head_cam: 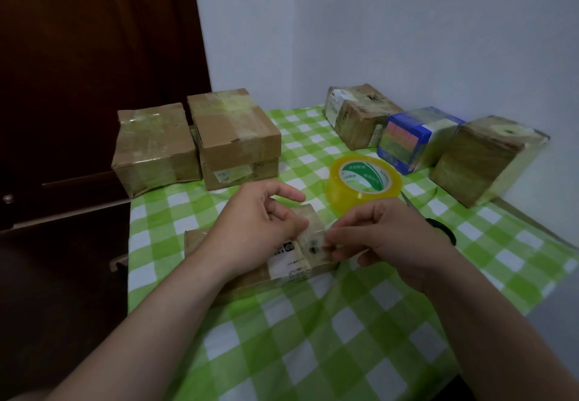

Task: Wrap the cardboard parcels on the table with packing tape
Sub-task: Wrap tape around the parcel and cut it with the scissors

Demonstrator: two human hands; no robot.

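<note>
Parcel (289, 270) under left hand (250, 228); right hand (385, 237) pinches tape (324, 233).

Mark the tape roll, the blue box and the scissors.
tape roll (346, 194): head view, yellow outer wall.
blue box (404, 145): head view, colourful front face.
scissors (443, 229): head view, black handle.

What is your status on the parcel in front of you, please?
Left hand rests curled on the flat parcel. Right hand pinches clear tape on its top. Tape roll, scissors just behind; nothing blocking.
</note>
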